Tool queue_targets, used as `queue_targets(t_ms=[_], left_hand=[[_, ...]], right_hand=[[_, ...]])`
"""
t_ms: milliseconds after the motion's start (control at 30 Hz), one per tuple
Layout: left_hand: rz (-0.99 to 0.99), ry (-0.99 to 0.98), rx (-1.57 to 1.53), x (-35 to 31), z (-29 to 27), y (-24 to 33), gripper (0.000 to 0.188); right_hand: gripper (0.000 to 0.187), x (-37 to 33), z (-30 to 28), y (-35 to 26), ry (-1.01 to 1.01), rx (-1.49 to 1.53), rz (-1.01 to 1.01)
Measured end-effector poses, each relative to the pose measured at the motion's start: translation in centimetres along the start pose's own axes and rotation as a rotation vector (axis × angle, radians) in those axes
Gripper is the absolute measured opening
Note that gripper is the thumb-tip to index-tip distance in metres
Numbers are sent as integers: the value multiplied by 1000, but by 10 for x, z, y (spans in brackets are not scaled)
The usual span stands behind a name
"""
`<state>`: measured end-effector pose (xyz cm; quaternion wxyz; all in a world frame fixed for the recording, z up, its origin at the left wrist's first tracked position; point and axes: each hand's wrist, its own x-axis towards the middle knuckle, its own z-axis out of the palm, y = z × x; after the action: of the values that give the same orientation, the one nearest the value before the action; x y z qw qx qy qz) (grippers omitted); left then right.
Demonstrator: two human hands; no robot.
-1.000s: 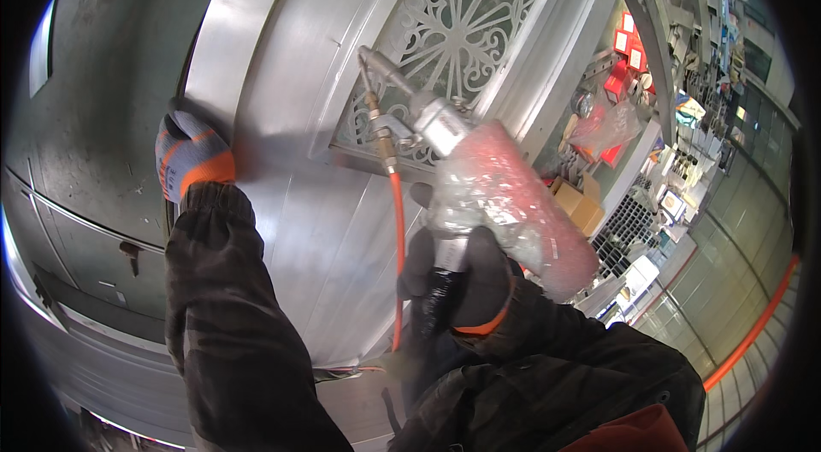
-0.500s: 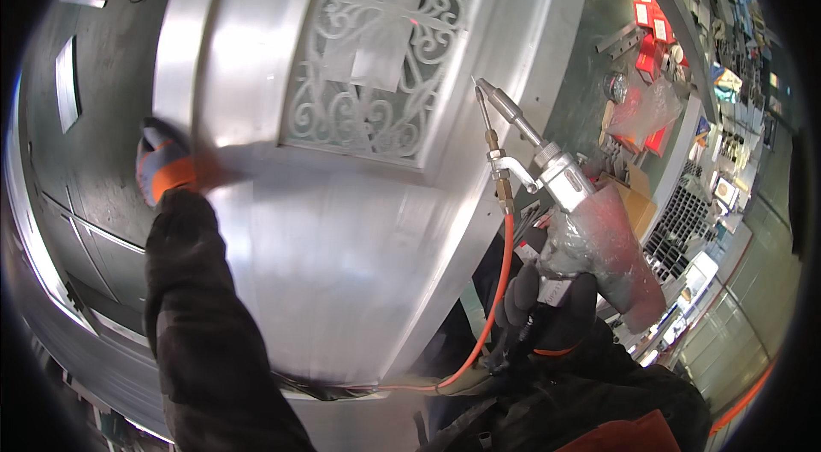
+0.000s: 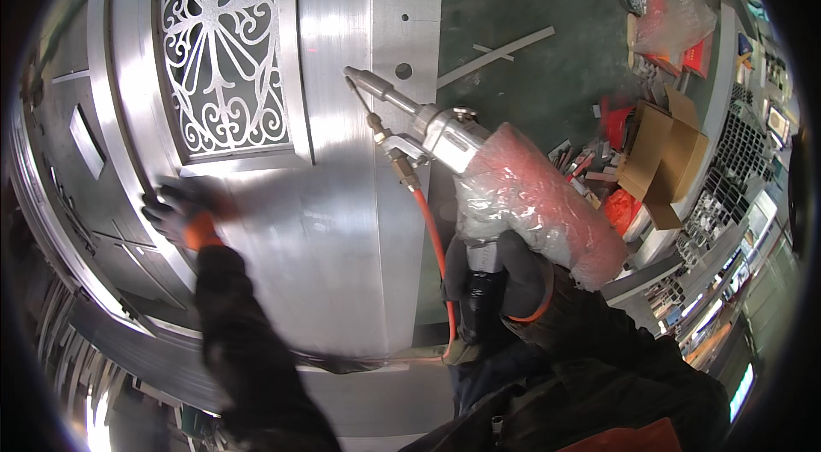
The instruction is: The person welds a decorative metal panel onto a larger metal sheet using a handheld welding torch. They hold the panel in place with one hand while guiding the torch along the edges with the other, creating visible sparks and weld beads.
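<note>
A metal door (image 3: 316,255) lies before me, with a white scrollwork grille (image 3: 209,16) framed in its upper part. My right hand (image 3: 517,272), in a dark glove, is wrapped around the handle of a welding gun (image 3: 449,140). Clear plastic wrap covers the gun's red-tinted body, and its silver nozzle points to the upper left above the door. An orange hose (image 3: 434,238) runs down from the thin wire guide beside the nozzle. My left hand (image 3: 184,211), gloved with an orange cuff, is by the door's left side, empty, fingers apart and slightly blurred; contact is unclear.
An open cardboard box (image 3: 658,157) stands at the right among red boxes and a crumpled plastic bag (image 3: 676,20). Metal strips (image 3: 505,57) lie on the dark green surface beyond the door. Racks of square tubes (image 3: 740,153) line the far right.
The door and grille now appear farther left in view. The gun's nozzle has shifted left over the door. My left hand now shows its fingers spread near the door's left side.
</note>
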<state>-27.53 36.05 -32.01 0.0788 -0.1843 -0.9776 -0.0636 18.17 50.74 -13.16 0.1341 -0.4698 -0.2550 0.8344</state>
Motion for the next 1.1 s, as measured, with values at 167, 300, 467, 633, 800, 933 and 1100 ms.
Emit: queue_targets(t_ms=[167,300,467,633,800,933,1100], left_hand=[[-134,-174,23,-109,-35,28,79],[-104,-147,19,-109,-35,34,81],[-129,-273,128,-107,-22,1,82],[-100,-202,128,-115,-19,26,78],[-55,-112,98,-112,-33,30,76],[-18,-76,103,-110,-28,31,77],[-11,-68,91,-112,-27,33,80]], right_hand=[[47,4,1,0,-18,289,201],[42,12,4,13,-46,264,135],[72,27,12,27,-52,-40,59],[73,21,7,53,-58,-44,-19],[79,14,10,77,-94,3,-31],[60,19,14,91,-48,142,-116],[65,21,14,93,-17,173,-74]])
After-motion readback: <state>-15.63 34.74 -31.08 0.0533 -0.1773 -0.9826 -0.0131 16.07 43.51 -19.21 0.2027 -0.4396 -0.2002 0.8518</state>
